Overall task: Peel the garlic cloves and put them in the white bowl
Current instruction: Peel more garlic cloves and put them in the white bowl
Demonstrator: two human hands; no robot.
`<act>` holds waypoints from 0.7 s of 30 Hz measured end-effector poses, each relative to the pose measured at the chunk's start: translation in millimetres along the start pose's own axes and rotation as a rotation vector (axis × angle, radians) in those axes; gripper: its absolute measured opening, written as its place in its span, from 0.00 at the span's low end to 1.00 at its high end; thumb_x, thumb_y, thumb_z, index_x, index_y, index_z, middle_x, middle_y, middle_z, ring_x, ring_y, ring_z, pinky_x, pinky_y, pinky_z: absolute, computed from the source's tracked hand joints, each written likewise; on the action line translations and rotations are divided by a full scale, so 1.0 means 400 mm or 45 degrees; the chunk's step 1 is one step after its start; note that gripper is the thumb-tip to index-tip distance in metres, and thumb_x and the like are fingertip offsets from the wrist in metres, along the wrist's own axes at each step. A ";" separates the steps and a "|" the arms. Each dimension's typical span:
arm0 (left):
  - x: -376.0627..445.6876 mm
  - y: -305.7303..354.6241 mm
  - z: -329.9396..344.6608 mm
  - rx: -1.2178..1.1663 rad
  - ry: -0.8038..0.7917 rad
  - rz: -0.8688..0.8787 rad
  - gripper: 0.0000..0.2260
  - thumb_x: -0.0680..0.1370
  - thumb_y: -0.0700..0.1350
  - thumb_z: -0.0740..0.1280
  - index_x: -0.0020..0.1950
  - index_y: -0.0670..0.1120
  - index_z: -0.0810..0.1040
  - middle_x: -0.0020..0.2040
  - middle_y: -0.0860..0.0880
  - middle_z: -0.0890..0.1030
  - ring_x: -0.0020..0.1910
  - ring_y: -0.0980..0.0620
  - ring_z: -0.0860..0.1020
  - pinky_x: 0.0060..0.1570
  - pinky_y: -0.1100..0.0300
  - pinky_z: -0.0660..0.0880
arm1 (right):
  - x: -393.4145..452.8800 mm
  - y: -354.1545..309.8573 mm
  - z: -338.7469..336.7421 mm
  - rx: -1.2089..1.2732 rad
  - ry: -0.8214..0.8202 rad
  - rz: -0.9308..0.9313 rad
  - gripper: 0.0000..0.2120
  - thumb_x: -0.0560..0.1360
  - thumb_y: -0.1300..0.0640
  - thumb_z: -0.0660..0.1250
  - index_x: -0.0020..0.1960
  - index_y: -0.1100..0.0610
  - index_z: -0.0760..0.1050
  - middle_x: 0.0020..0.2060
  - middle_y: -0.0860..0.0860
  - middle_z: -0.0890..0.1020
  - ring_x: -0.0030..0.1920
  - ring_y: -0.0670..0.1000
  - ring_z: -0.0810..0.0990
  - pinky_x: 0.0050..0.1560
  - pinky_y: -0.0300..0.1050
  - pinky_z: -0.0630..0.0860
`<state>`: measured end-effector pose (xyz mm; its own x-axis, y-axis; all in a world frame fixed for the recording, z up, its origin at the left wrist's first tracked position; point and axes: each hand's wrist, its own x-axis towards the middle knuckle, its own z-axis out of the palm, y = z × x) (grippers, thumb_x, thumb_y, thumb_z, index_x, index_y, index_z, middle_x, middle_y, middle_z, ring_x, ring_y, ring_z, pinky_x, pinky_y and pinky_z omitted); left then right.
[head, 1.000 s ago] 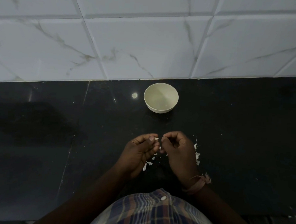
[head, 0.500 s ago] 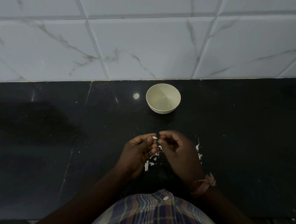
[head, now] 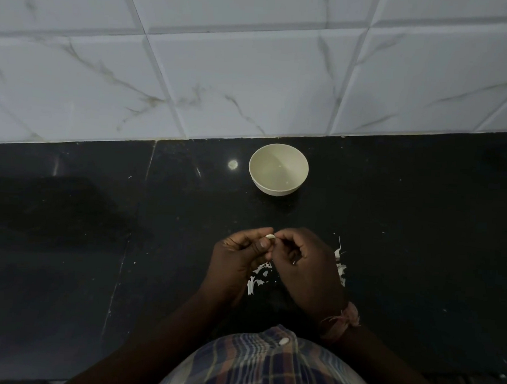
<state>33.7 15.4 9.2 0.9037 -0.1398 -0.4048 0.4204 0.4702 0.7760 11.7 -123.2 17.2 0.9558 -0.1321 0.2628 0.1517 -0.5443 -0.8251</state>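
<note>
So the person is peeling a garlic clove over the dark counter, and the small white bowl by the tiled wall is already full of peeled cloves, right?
Not quite. The head view shows the small round white bowl near the tiled wall with no cloves in it. The rest holds: both hands pinch a pale garlic clove above the glossy black stone counter.
</note>
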 end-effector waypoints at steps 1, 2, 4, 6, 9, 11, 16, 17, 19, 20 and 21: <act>0.000 0.000 0.001 0.011 0.011 0.016 0.09 0.69 0.36 0.73 0.47 0.43 0.88 0.48 0.38 0.86 0.43 0.46 0.85 0.48 0.55 0.83 | 0.001 0.001 0.000 -0.032 -0.004 -0.032 0.03 0.75 0.60 0.72 0.47 0.53 0.81 0.40 0.45 0.80 0.38 0.44 0.79 0.38 0.44 0.77; -0.001 0.000 0.002 0.022 0.021 0.030 0.09 0.69 0.37 0.73 0.47 0.43 0.88 0.48 0.37 0.86 0.44 0.45 0.85 0.48 0.55 0.83 | 0.001 0.000 0.000 -0.068 -0.002 -0.065 0.03 0.75 0.60 0.72 0.47 0.53 0.80 0.40 0.45 0.79 0.37 0.43 0.78 0.37 0.45 0.77; -0.002 0.000 0.005 0.055 0.026 0.052 0.09 0.68 0.37 0.73 0.46 0.44 0.88 0.48 0.37 0.86 0.45 0.44 0.86 0.48 0.53 0.83 | 0.003 -0.001 0.000 -0.145 0.008 -0.108 0.01 0.74 0.58 0.70 0.45 0.54 0.80 0.39 0.46 0.78 0.36 0.43 0.75 0.36 0.46 0.76; -0.003 -0.001 0.007 0.087 0.029 0.063 0.08 0.68 0.38 0.74 0.46 0.43 0.88 0.48 0.36 0.86 0.46 0.43 0.86 0.49 0.52 0.83 | 0.007 -0.001 0.002 -0.189 0.022 -0.124 0.03 0.73 0.55 0.68 0.44 0.54 0.79 0.38 0.46 0.78 0.36 0.45 0.75 0.35 0.48 0.75; -0.002 -0.004 0.001 0.103 0.043 0.069 0.08 0.69 0.37 0.74 0.46 0.41 0.87 0.48 0.34 0.86 0.46 0.42 0.85 0.50 0.51 0.84 | 0.009 -0.003 0.003 -0.212 0.005 -0.117 0.06 0.73 0.53 0.66 0.42 0.54 0.79 0.37 0.46 0.78 0.36 0.47 0.76 0.36 0.49 0.76; -0.001 -0.004 -0.004 0.113 0.051 0.069 0.08 0.69 0.37 0.74 0.47 0.40 0.87 0.49 0.34 0.85 0.46 0.40 0.85 0.50 0.51 0.83 | 0.010 -0.005 0.002 -0.189 -0.026 -0.087 0.06 0.72 0.52 0.66 0.41 0.54 0.79 0.37 0.45 0.77 0.36 0.45 0.75 0.35 0.47 0.76; -0.001 -0.005 -0.009 0.075 0.005 0.014 0.06 0.70 0.37 0.72 0.45 0.42 0.88 0.48 0.35 0.86 0.44 0.43 0.85 0.49 0.51 0.83 | 0.016 -0.007 -0.008 -0.037 -0.099 0.059 0.02 0.71 0.54 0.70 0.40 0.52 0.80 0.35 0.43 0.80 0.35 0.45 0.79 0.36 0.45 0.77; 0.000 -0.004 -0.009 0.077 -0.009 0.002 0.06 0.70 0.38 0.72 0.44 0.43 0.88 0.47 0.37 0.86 0.44 0.44 0.85 0.49 0.51 0.83 | 0.015 -0.009 -0.010 0.016 -0.107 0.117 0.01 0.71 0.57 0.71 0.40 0.52 0.81 0.34 0.44 0.81 0.35 0.45 0.80 0.37 0.45 0.78; 0.003 -0.003 -0.010 0.081 -0.027 -0.039 0.06 0.71 0.39 0.71 0.45 0.43 0.87 0.46 0.40 0.86 0.43 0.48 0.85 0.47 0.56 0.83 | 0.016 -0.017 -0.015 0.155 -0.149 0.275 0.03 0.72 0.59 0.72 0.40 0.52 0.82 0.33 0.46 0.83 0.34 0.45 0.81 0.36 0.44 0.79; 0.003 -0.004 -0.010 0.057 -0.026 -0.074 0.07 0.72 0.39 0.70 0.45 0.42 0.87 0.45 0.41 0.86 0.42 0.50 0.85 0.44 0.59 0.83 | 0.018 -0.021 -0.016 0.251 -0.175 0.373 0.04 0.73 0.60 0.72 0.40 0.53 0.82 0.32 0.47 0.83 0.33 0.45 0.81 0.35 0.42 0.78; 0.003 -0.006 -0.011 0.010 -0.021 -0.113 0.07 0.72 0.38 0.69 0.47 0.41 0.86 0.44 0.42 0.86 0.40 0.52 0.84 0.41 0.62 0.82 | 0.019 -0.023 -0.016 0.341 -0.181 0.463 0.04 0.73 0.60 0.72 0.41 0.54 0.83 0.31 0.48 0.83 0.31 0.44 0.80 0.34 0.41 0.76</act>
<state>33.5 17.8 4.7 0.8642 -0.1948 -0.4639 0.4991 0.4482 0.7416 15.9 -124.6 30.1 0.9811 -0.1495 -0.1229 -0.1576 -0.2487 -0.9557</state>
